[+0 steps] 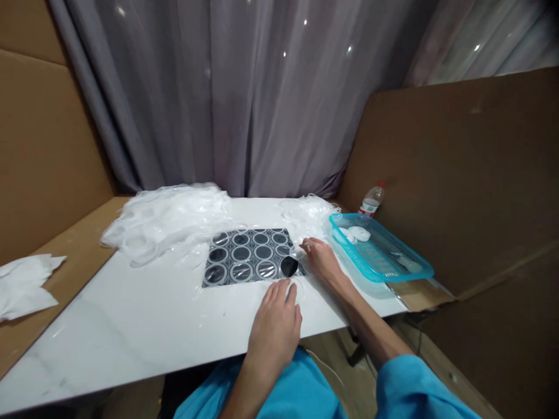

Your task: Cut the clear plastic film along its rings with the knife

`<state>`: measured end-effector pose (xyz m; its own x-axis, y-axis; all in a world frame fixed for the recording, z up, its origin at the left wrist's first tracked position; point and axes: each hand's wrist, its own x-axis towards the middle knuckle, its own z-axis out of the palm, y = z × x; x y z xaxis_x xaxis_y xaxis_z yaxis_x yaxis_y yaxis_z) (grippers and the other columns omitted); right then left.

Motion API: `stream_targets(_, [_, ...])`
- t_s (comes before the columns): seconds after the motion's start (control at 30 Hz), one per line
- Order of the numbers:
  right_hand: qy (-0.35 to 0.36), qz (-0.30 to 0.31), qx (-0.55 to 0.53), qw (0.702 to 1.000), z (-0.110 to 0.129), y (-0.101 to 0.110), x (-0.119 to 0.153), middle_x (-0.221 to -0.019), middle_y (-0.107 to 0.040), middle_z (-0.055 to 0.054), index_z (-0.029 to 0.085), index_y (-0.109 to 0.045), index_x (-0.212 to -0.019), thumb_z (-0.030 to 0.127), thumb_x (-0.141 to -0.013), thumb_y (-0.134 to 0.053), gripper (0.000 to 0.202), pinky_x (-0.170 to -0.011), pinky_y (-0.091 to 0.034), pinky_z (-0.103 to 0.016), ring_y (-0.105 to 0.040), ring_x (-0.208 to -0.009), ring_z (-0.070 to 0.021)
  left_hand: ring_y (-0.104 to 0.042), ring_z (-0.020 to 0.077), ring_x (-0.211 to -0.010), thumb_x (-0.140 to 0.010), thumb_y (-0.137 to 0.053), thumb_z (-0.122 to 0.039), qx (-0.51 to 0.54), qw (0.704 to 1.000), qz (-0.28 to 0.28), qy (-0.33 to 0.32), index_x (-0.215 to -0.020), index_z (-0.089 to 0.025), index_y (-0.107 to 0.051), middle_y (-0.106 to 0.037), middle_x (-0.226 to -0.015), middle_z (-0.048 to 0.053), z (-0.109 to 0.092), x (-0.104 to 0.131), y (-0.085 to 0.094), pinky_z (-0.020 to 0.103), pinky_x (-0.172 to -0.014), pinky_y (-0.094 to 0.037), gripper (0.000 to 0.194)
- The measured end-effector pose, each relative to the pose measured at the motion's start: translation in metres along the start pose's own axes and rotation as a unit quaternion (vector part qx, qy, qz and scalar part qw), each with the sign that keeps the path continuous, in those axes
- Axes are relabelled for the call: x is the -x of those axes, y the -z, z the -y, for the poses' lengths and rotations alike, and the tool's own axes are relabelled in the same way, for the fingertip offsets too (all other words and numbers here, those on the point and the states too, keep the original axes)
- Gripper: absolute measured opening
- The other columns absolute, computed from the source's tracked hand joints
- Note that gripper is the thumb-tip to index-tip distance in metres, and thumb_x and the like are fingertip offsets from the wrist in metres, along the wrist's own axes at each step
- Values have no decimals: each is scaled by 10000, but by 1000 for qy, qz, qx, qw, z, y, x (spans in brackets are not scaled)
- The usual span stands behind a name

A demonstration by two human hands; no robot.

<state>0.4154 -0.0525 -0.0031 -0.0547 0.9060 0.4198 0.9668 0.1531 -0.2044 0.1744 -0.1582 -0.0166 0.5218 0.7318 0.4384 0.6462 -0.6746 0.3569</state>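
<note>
A dark sheet (241,253) printed with rows of pale-ringed circles lies on the white table; its surface is glossy, as if under clear film. One circle (289,266) near its right corner looks plain black. My left hand (276,320) rests at the sheet's front edge, fingers stretched out, beside a faint clear ring (297,289). Over the sheet's right edge, my right hand (322,260) has its fingertips pinched together. A small whitish, see-through piece (297,252) shows at those fingertips; what exactly they grip is unclear.
A big heap of white, see-through rings and film (174,215) lies back left, a smaller heap (308,212) behind the sheet. To the right are a blue basket (362,265) with white pieces and a bottle (371,199). Cardboard walls (458,174) flank the table.
</note>
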Motion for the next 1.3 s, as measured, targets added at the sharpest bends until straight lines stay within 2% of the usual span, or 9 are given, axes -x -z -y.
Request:
stream_targets(0.17, [-111,-25,101,988,-37,14,-25,-997,-799,-192,140,-783,-1024,262,-1109,-577,255,-739,-417,-334,-748,-881,-288,-589,290,-1483,-1093,-496,-211,-11,1000,2,2,-1556,-188,-562,-640,-1562,130,2,2,-3,522,-1295,-473,468])
stream_targets(0.37, [-143,-3,118,983,-47,22,-14,-963,-787,-214,131,-783,-1002,334,-1108,-612,285,-731,-415,-354,-745,-868,-306,-620,267,-1454,-1111,-457,-210,6,1000,-22,-9,-1547,-197,-560,-685,-1516,121,-1,1,2,563,-1332,-408,448])
stream_targets(0.53, [-119,-31,68,990,-22,23,-2,-1034,-774,-206,141,-783,-954,301,-1039,-686,205,-737,-456,-341,-728,-912,-294,-613,294,-1443,-1097,-454,-184,-35,996,-68,40,-1507,-201,-590,-679,-1522,133,12,6,13,592,-1284,-437,432])
stream_targets(0.63, [-75,-22,-127,989,19,14,-2,-889,-768,-99,178,-779,-916,357,-1052,-665,252,-696,-475,-304,-699,-791,-230,-639,291,-1395,-1110,-434,-187,-51,995,-66,53,-1499,-195,-594,-706,-1466,128,25,12,16,583,-1276,-437,420])
stream_targets(0.7, [5,46,-287,957,47,2,-5,-845,-761,-53,189,-779,-905,394,-1055,-660,280,-680,-498,-286,-686,-755,-203,-639,287,-1394,-1114,-443,-203,-54,996,-57,46,-1512,-199,-588,-700,-1472,124,30,17,16,565,-1269,-446,423])
stream_targets(0.8, [52,104,-376,919,74,-14,-9,-742,-705,-17,184,-755,-822,432,-1016,-712,317,-617,-476,-264,-625,-673,-170,-574,296,-1486,-1115,-460,-223,-70,996,-36,29,-1571,-184,-547,-628,-1579,136,29,21,16,550,-1282,-441,466])
stream_targets(0.9, [25,90,-388,917,75,-22,-9,-717,-678,-7,175,-747,-815,443,-997,-728,325,-589,-448,-252,-582,-641,-150,-519,298,-1548,-1127,-455,-240,-83,996,-19,23,-1593,-172,-527,-569,-1650,141,25,23,17,550,-1299,-430,476])
stream_targets(1.07, [-20,61,-387,920,56,-25,-2,-715,-676,-7,168,-754,-846,465,-945,-778,314,-571,-431,-245,-578,-647,-155,-528,304,-1545,-1134,-450,-258,-81,997,-12,14,-1577,-152,-544,-595,-1625,157,23,22,16,568,-1308,-415,465])
stream_targets(1.3, [13,108,-374,921,56,-22,-5,-732,-662,-8,155,-726,-851,459,-976,-756,330,-612,-429,-255,-570,-668,-150,-519,310,-1544,-1135,-441,-267,-69,997,13,35,-1592,-161,-546,-591,-1629,146,23,21,19,554,-1308,-408,481])
